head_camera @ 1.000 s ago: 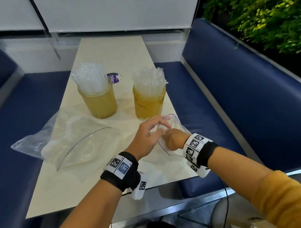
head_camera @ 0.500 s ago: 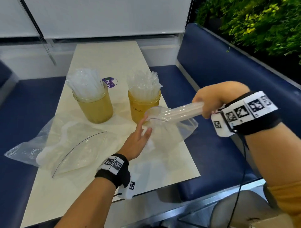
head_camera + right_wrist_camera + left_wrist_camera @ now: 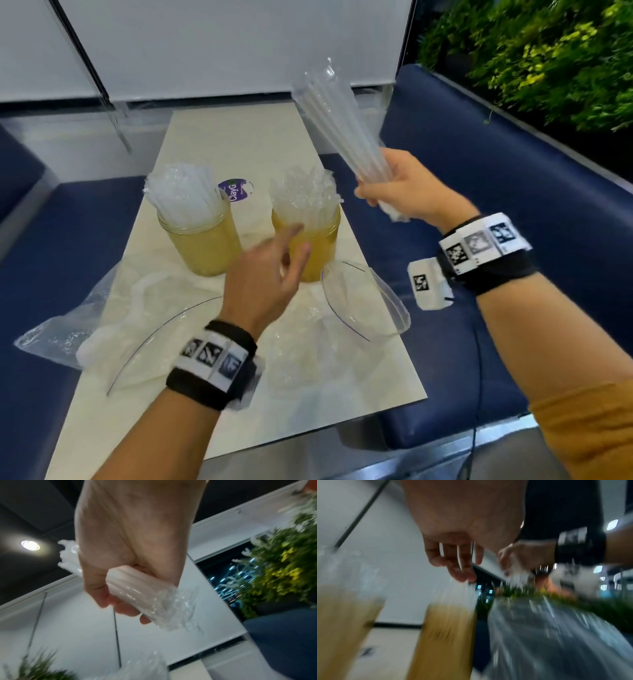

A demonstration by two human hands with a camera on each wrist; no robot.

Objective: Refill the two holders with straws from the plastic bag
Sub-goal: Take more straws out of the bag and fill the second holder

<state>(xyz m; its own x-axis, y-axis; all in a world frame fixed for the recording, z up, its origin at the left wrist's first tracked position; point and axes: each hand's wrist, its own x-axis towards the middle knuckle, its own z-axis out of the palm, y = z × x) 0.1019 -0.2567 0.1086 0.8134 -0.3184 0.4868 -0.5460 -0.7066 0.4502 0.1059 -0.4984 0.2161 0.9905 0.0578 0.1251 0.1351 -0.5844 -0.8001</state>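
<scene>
Above table [image 3: 239, 144], straws [image 3: 337, 116] in right grip [image 3: 407, 188]

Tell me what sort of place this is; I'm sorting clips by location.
Probably a cafe or restaurant booth: blue padded bench seats flank a narrow table, two jars packed with wrapped straws stand on it, and a wall of greenery rises behind.

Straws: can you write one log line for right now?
right hand: grips straw bundle, raised | left hand: open, before right holder | bag: on table
</scene>
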